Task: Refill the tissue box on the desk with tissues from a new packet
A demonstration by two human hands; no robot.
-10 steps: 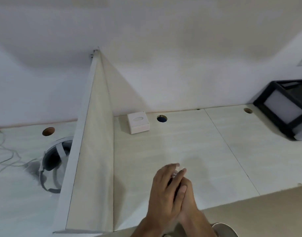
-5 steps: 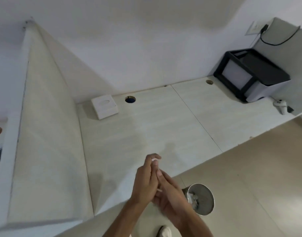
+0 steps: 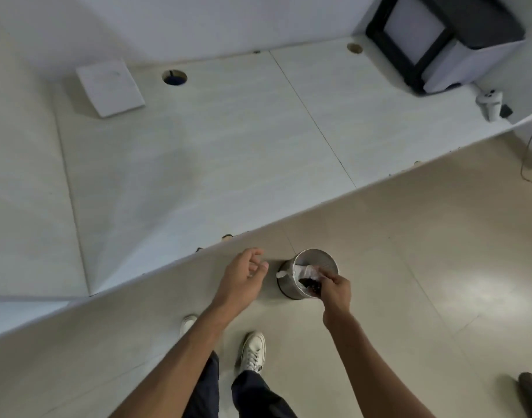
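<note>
The white tissue box (image 3: 110, 87) sits at the far left of the pale desk (image 3: 216, 152), beside the divider. A small metal bin (image 3: 308, 274) stands on the floor below the desk's front edge. My right hand (image 3: 332, 289) is over the bin's rim, fingers pinched on a crumpled white and dark wrapper (image 3: 310, 276) that lies partly inside the bin. Left of the bin my left hand (image 3: 243, 274) hovers with fingers loosely apart and nothing in it. No tissue packet is in view.
A black and white machine (image 3: 442, 40) stands at the desk's back right, with a small white device (image 3: 489, 104) near it. A round cable hole (image 3: 175, 77) opens beside the tissue box. My white shoes (image 3: 252, 351) stand on the beige floor. A cable (image 3: 530, 152) trails at right.
My view has tipped down from the desk to the floor. My hands, pressed together before, have parted; the right one has dropped over the bin with the wrapper, the left has opened.
</note>
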